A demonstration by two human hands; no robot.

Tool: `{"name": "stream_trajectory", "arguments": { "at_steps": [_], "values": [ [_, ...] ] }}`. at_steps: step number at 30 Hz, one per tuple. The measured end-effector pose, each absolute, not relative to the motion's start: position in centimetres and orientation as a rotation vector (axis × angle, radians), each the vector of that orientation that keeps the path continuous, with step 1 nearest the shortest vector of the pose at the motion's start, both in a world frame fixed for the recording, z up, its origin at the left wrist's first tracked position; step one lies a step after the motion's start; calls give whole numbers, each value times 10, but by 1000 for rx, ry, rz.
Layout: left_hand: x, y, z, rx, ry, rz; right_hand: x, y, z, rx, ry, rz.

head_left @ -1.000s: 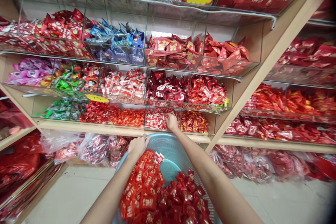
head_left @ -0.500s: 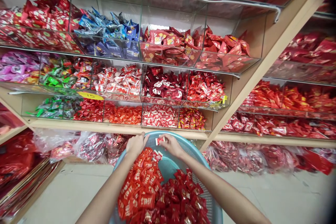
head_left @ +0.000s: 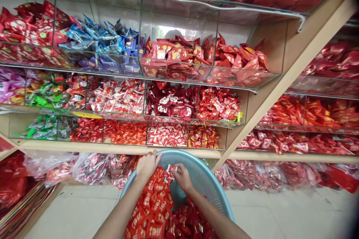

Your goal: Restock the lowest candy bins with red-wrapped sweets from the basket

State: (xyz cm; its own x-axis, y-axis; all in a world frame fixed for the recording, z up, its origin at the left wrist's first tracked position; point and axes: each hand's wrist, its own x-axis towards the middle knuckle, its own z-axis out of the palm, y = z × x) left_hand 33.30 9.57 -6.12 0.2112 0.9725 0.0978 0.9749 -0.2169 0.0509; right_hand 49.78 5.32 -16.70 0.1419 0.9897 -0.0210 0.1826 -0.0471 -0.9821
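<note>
A round blue plastic basket [head_left: 214,179] stands before me below the shelves. My left hand [head_left: 148,165] is closed on its far left rim. Inside, orange-red wrapped candies [head_left: 154,201] fill the left side, and dark red wrapped candies [head_left: 193,218] lie at the near right, partly hidden by my right forearm. My right hand [head_left: 182,177] is within the basket, fingers pinched on a small red-and-white wrapped candy [head_left: 169,172] at the far end of the orange-red pile. How many pieces it pinches I cannot make out.
Clear-fronted shelf bins of wrapped sweets rise behind the basket, including a bin of red-and-white candies [head_left: 167,134]. A slanted wooden upright [head_left: 252,110] divides the shelves. Bagged sweets [head_left: 91,168] lie under the lowest wooden ledge [head_left: 84,146], above the tiled floor [head_left: 260,213].
My right hand has come down from near the far rim to the candy pile, still pinching the red-and-white candy. My left hand stays on the rim. The shelves appear lower as the view tilts up.
</note>
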Motion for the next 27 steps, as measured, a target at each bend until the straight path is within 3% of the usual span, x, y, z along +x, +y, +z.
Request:
{"name": "stream_trajectory", "arguments": {
  "at_steps": [27],
  "values": [
    [339, 104, -46, -2512, -1990, -121, 505, 43, -143, -1587, -1410, 759]
  ]
}}
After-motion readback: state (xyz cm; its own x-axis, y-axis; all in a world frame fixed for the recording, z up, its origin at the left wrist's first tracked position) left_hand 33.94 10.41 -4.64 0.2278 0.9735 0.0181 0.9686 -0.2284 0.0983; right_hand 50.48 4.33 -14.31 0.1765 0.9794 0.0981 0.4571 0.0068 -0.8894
